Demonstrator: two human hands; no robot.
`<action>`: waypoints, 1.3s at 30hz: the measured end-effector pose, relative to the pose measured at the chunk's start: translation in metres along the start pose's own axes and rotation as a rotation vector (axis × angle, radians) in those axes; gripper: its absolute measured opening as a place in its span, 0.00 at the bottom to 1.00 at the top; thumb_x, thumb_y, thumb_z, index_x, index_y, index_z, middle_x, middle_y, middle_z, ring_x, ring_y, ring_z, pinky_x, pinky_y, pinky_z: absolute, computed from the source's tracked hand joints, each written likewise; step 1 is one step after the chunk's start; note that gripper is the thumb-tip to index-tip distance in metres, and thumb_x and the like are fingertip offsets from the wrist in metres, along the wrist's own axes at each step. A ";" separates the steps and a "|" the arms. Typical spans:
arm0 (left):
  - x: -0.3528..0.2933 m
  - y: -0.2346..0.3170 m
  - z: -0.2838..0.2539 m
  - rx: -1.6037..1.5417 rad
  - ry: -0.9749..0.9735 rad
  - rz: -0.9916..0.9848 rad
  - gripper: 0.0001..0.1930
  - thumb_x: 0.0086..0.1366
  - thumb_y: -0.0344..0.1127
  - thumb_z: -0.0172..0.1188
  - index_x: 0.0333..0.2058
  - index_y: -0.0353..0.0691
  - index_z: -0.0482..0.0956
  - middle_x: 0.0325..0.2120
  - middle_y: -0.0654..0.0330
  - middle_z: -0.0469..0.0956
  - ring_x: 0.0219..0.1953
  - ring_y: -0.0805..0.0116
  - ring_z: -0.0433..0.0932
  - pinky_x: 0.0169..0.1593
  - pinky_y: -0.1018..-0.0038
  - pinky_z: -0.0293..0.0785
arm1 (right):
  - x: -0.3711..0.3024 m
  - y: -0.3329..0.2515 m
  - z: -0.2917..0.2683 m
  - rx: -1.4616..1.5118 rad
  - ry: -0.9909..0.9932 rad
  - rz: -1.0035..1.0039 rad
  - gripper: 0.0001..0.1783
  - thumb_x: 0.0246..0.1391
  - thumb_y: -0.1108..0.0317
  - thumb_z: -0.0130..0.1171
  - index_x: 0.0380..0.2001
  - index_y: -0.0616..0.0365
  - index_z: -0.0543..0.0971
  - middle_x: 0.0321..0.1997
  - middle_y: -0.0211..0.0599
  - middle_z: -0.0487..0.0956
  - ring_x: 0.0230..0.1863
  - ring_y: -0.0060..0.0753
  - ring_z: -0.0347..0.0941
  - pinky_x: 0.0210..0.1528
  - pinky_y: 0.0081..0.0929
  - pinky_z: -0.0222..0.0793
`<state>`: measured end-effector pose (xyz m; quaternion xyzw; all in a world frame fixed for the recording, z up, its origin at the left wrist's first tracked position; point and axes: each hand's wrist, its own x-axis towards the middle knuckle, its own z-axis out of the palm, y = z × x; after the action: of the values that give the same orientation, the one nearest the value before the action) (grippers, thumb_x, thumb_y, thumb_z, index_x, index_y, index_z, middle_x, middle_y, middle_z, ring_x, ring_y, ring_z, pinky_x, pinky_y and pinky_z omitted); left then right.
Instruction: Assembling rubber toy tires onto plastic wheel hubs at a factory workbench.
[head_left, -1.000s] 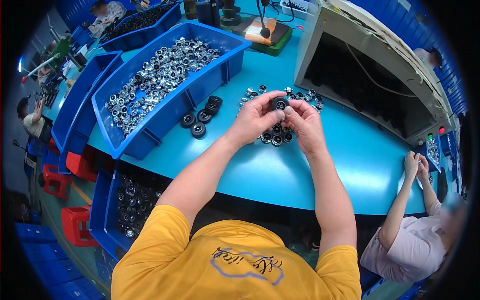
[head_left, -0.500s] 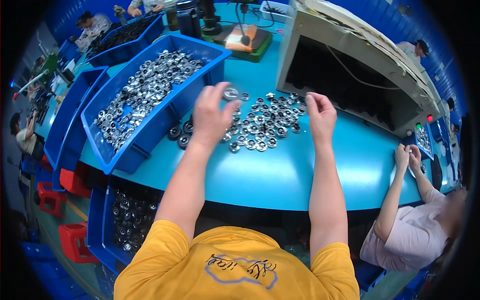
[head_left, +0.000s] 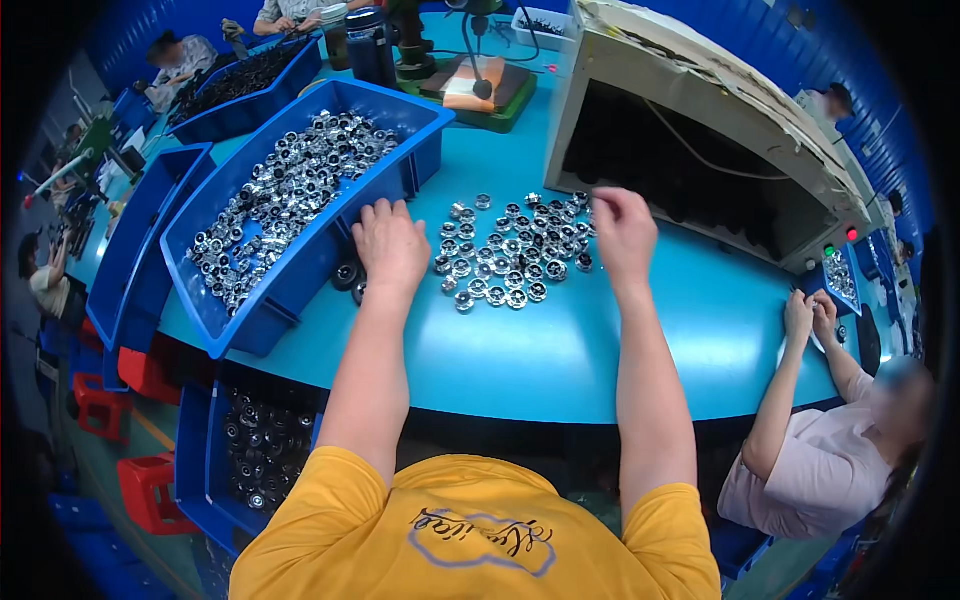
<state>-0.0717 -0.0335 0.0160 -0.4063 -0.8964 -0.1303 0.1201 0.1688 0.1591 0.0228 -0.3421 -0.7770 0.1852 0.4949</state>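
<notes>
Small shiny silver round parts with dark centres (head_left: 515,250) lie in a loose single layer on the blue-green table. My left hand (head_left: 392,245) is left of them, palm down with fingers apart, beside the wall of a blue bin. It partly covers a few black round wheel-like parts (head_left: 347,273); whether the fingertips touch one is hidden. My right hand (head_left: 625,235) is closed at the right edge of the silver parts, fingers curled together. What it holds, if anything, is hidden.
The blue bin (head_left: 295,290) holds many more silver parts. A beige box-shaped machine (head_left: 570,110) with a dark opening stands at the back right. Below the table's left edge, another bin (head_left: 215,465) holds black parts. At the right, a co-worker's hands (head_left: 812,318) handle something small.
My left hand has moved left from the silver parts to the black ones, and the silver part at its fingers is no longer there. My right hand stays near the same spot, more curled.
</notes>
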 end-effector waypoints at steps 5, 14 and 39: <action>-0.001 -0.010 0.010 -0.002 0.079 0.005 0.22 0.63 0.35 0.67 0.56 0.40 0.80 0.47 0.52 0.77 0.54 0.49 0.73 0.55 0.52 0.70 | 0.010 -0.057 0.083 -0.148 -0.517 -0.383 0.17 0.50 0.56 0.71 0.44 0.43 0.87 0.49 0.35 0.82 0.56 0.44 0.76 0.55 0.45 0.71; -0.002 0.000 0.008 -0.086 0.229 0.088 0.21 0.59 0.32 0.69 0.53 0.46 0.82 0.47 0.58 0.77 0.53 0.52 0.72 0.55 0.53 0.68 | 0.000 -0.051 0.115 -0.267 -0.905 -0.155 0.22 0.57 0.39 0.62 0.50 0.32 0.87 0.62 0.31 0.77 0.68 0.42 0.66 0.69 0.58 0.53; -0.003 0.032 0.008 -0.909 0.213 0.422 0.16 0.73 0.43 0.59 0.48 0.37 0.83 0.40 0.53 0.81 0.46 0.51 0.77 0.50 0.60 0.73 | 0.043 0.017 0.033 -0.135 -0.201 0.130 0.12 0.58 0.59 0.67 0.40 0.54 0.85 0.42 0.35 0.79 0.44 0.37 0.79 0.47 0.39 0.75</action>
<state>-0.0463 -0.0122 0.0117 -0.5739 -0.6304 -0.5208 0.0457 0.1338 0.2035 0.0253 -0.4040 -0.8095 0.1975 0.3775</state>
